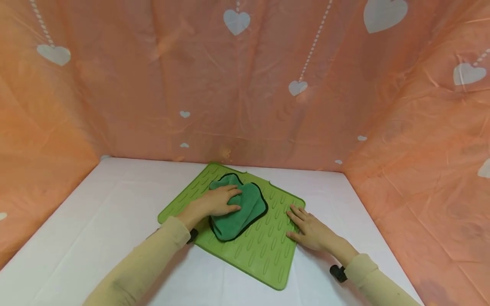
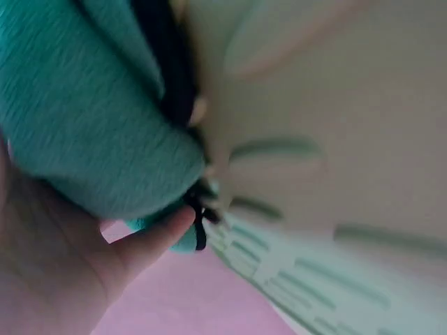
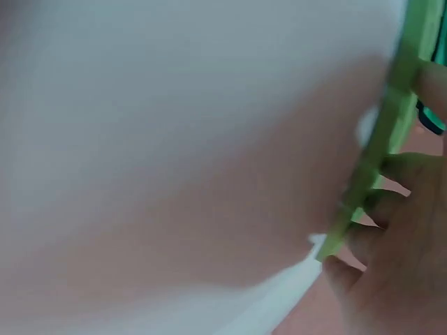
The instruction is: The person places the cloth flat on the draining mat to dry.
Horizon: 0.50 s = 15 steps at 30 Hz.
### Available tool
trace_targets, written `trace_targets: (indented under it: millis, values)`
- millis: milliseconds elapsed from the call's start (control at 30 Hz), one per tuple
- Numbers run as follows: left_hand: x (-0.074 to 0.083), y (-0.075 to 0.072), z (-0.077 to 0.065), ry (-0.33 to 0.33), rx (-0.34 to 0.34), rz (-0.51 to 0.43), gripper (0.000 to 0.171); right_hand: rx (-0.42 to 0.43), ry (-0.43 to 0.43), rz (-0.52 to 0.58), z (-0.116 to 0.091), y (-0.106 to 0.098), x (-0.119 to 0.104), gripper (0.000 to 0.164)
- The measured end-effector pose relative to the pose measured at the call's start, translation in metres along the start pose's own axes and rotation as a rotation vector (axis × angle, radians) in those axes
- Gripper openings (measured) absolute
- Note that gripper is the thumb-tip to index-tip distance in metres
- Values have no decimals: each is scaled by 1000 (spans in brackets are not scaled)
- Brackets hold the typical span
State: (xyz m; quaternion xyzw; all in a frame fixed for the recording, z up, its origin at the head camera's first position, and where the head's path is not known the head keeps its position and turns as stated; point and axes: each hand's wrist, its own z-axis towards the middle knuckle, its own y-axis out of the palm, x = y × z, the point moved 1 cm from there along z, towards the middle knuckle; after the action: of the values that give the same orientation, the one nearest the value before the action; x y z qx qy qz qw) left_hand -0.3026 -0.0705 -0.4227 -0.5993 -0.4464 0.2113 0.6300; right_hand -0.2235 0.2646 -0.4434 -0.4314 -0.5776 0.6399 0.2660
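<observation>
A green cloth [image 1: 250, 204] with black edging lies folded and rumpled on a green ridged mat [image 1: 264, 250]. My left hand [image 1: 220, 201] rests on top of the cloth, fingers spread across it, thumb toward the near side. From the left wrist, the cloth [image 2: 91, 118] bulges up beside the hand, and its thumb stretches out along the black edging; the other fingertips are hidden there. My right hand [image 1: 311, 231] lies on the mat's right edge with fingers extended and apart. In the right wrist view its fingertips touch the mat's rim [image 3: 380, 150].
The mat sits at an angle on a white-covered table [image 1: 115, 225]. Orange curtains with white hearts [image 1: 245, 106] hang behind and along both sides. A dark wrist device [image 1: 338, 273] sits below the right wrist, near the sleeve cuff.
</observation>
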Motion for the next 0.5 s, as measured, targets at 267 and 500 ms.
trace_targets:
  millis: [267, 500]
  values:
    - [-13, -18, -15, 67, 158, -136, 58, 126, 108, 188, 11, -5, -3, 68]
    - [-43, -34, -7, -53, 314, -316, 38, 302, 180, 450, 38, -4, -16, 50]
